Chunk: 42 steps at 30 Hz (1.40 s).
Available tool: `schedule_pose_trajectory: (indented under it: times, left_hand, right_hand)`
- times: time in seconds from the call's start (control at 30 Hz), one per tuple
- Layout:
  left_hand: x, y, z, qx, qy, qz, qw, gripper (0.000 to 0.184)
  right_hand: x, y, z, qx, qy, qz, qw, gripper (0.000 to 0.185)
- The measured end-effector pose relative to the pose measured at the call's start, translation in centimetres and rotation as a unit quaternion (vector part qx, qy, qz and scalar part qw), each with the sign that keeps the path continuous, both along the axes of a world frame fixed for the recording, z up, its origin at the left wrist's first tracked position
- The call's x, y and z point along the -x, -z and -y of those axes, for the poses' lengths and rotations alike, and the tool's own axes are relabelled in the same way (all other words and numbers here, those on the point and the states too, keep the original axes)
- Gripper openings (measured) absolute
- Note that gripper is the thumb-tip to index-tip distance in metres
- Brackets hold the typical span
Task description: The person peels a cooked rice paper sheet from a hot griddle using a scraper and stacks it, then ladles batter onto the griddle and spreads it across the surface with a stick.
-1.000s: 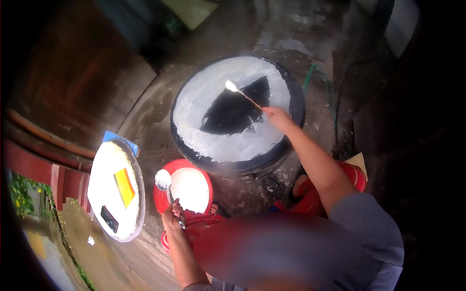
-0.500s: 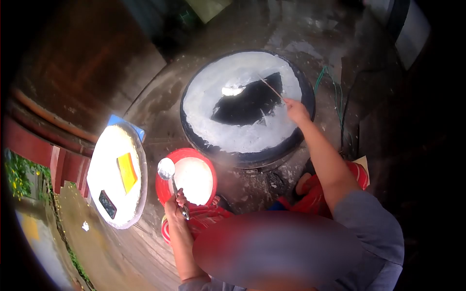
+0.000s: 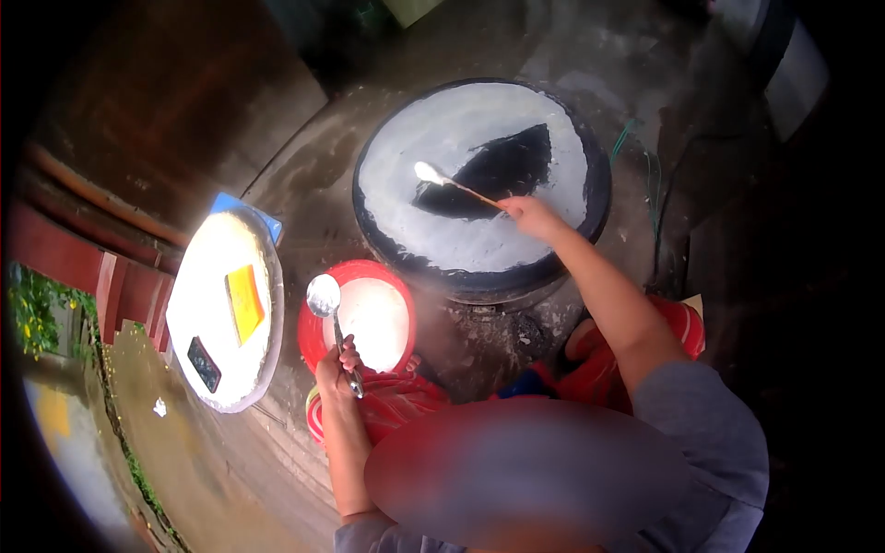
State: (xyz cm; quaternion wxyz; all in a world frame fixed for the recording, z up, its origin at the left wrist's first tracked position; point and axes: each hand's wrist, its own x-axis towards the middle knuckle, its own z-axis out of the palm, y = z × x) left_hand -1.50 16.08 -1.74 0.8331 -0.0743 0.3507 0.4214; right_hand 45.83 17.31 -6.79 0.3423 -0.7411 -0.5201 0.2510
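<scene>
Stick (image 3: 477, 194) aslant, white tip (image 3: 429, 172) leftward

The person wears a grey short-sleeved top (image 3: 691, 410), plain, with loose cuffs, showing around four o'clock. Both forearms are bare. Loose red legwear (image 3: 396, 394) with pale stripes (image 3: 316, 426) shows around seven and three o'clock.

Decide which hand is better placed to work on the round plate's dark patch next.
Likely the right hand: it holds a white-tipped stick over the round plate; the left hand holds a ladle near the red basin, farther away.
</scene>
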Motion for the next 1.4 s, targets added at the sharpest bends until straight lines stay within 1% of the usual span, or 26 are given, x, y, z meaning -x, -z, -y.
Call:
schedule_pose_trajectory:
  times: [0.07, 0.1, 0.13, 0.2, 0.23, 0.27, 0.3, 0.33, 0.4, 0.47, 0.57, 0.63, 0.67, 0.73, 0.8, 0.83, 0.87, 0.93, 0.97, 1.03, 1.1, 1.17, 1.2, 1.27, 1.33, 1.4]
  left_hand:
    - [-0.6, -0.6, 0.2, 0.004, -0.011, -0.017, 1.000, 0.021]
    - [-0.6, -0.7, 0.2, 0.001, -0.015, -0.031, 0.999, 0.022]
    - [-0.5, -0.6, 0.2, -0.002, -0.018, -0.046, 0.999, 0.023]
    - [-0.2, -0.4, 0.3, -0.005, -0.021, -0.040, 0.999, 0.024]
    - [0.0, -0.2, 0.4, -0.006, -0.021, -0.037, 0.999, 0.026]
    - [0.2, 0.1, 0.4, -0.005, -0.022, -0.036, 0.999, 0.026]
    - [0.4, 0.4, 0.3, -0.008, -0.020, -0.028, 0.999, 0.026]
    - [0.5, 0.5, 0.3, -0.011, -0.018, -0.022, 1.000, 0.027]
    - [0.0, 0.0, 0.4, -0.007, -0.023, -0.024, 0.999, 0.026]
    - [-0.6, -0.7, 0.4, -0.003, -0.031, -0.029, 0.999, 0.025]
    - [-0.4, -0.7, 0.5, 0.003, -0.012, -0.011, 1.000, 0.020]
    - [0.2, 0.2, 0.4, -0.005, -0.005, -0.006, 1.000, 0.021]
    - [0.4, 0.5, 0.5, -0.012, -0.001, -0.002, 1.000, 0.022]
    - [0.8, 0.9, 0.4, -0.018, 0.002, 0.000, 1.000, 0.022]
    - [0.7, 1.0, 0.3, -0.024, 0.008, -0.001, 1.000, 0.023]
    - [0.5, 0.8, 0.3, -0.018, 0.003, 0.005, 1.000, 0.023]
    - [0.4, 0.5, 0.4, -0.012, -0.002, 0.010, 1.000, 0.023]
    - [-0.2, -0.6, 0.5, -0.006, -0.005, -0.008, 1.000, 0.023]
    - [-0.5, -0.9, 0.6, 0.000, -0.011, -0.021, 1.000, 0.023]
    - [-0.2, -0.6, 0.5, 0.004, -0.004, -0.027, 1.000, 0.022]
    - [0.0, -0.2, 0.3, 0.005, 0.004, -0.029, 1.000, 0.022]
    - [0.1, 0.0, 0.2, 0.006, 0.004, -0.013, 1.000, 0.020]
    - [-0.1, -0.1, 0.1, 0.005, 0.005, -0.013, 1.000, 0.020]
    - [-0.4, -0.4, 0.2, 0.004, -0.006, -0.017, 1.000, 0.018]
    - [-0.8, -0.9, 0.5, 0.007, 0.002, -0.022, 1.000, 0.018]
    - [-0.7, -1.1, 0.4, 0.008, 0.009, -0.024, 1.000, 0.018]
  right_hand:
    - [0.8, -3.2, 0.9, 0.060, -0.082, 0.020, 0.995, 0.030]
    - [0.7, -5.8, 1.9, 0.074, -0.099, 0.072, 0.990, 0.030]
    - [0.2, -8.0, 3.0, 0.074, -0.099, 0.073, 0.990, 0.030]
    - [-1.2, -11.1, 4.2, 0.123, -0.080, 0.123, 0.982, 0.032]
    - [-0.6, -11.0, 4.6, 0.124, -0.081, 0.124, 0.981, 0.032]
    - [0.3, -10.8, 5.5, 0.038, -0.026, 0.192, 0.980, 0.035]
    - [1.4, -10.4, 6.5, -0.049, 0.031, 0.257, 0.965, 0.039]
    - [3.9, -10.1, 7.0, -0.084, 0.051, 0.295, 0.950, 0.046]
    - [8.3, -7.3, 7.0, -0.095, 0.002, 0.316, 0.944, 0.050]
    - [11.7, -4.3, 6.8, -0.116, -0.054, 0.370, 0.920, 0.046]
    - [10.8, -2.6, 6.7, -0.070, -0.017, 0.419, 0.905, 0.042]
    - [7.9, -3.3, 6.6, -0.059, 0.028, 0.465, 0.883, 0.040]
    - [6.7, -3.7, 6.4, -0.025, 0.056, 0.438, 0.897, 0.041]
    - [6.5, -5.3, 6.6, -0.036, 0.087, 0.321, 0.942, 0.043]
    - [8.8, -5.8, 7.4, -0.036, 0.076, 0.263, 0.961, 0.044]
    - [9.7, -5.0, 7.9, -0.070, 0.031, 0.284, 0.956, 0.045]
    - [9.2, -4.1, 7.8, -0.069, 0.033, 0.283, 0.956, 0.045]
    - [7.2, -3.0, 7.9, -0.084, 0.023, 0.384, 0.919, 0.045]
    - [5.5, -3.1, 7.6, -0.068, 0.066, 0.391, 0.915, 0.044]
    - [3.2, -4.3, 7.2, -0.036, 0.102, 0.377, 0.920, 0.041]
    - [2.9, -5.1, 7.4, -0.018, 0.126, 0.372, 0.920, 0.040]
    - [5.4, -5.4, 8.0, -0.033, 0.161, 0.248, 0.955, 0.047]
    - [7.0, -6.0, 8.5, -0.031, 0.137, 0.245, 0.959, 0.040]
    - [7.0, -4.8, 8.6, -0.071, 0.070, 0.330, 0.939, 0.037]
    - [3.2, -3.4, 7.8, -0.074, 0.129, 0.383, 0.912, 0.034]
    - [0.7, -4.3, 7.8, -0.044, 0.153, 0.403, 0.901, 0.034]
